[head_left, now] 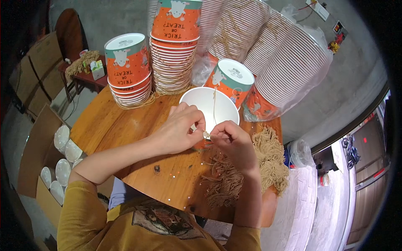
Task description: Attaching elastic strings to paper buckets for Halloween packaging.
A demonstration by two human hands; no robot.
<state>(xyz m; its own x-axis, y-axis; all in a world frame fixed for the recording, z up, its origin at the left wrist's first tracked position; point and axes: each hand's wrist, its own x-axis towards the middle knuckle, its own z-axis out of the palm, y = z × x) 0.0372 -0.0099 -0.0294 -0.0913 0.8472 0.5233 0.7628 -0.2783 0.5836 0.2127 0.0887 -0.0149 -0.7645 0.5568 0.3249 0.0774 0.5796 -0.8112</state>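
Two hands [178, 129] pinch a cord [215, 105] crossing the open white-lined bucket [228, 109].

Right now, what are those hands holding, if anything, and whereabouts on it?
The left hand and right hand meet at the near rim of the white-lined bucket, a tan cord leading toward them; exactly what each pinches can't be told.

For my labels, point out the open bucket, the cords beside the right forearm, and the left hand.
Open bucket [227, 109], head view, white inner wall.
Cords [271, 160], head view, tan strands.
Left hand [178, 129], head view, back.
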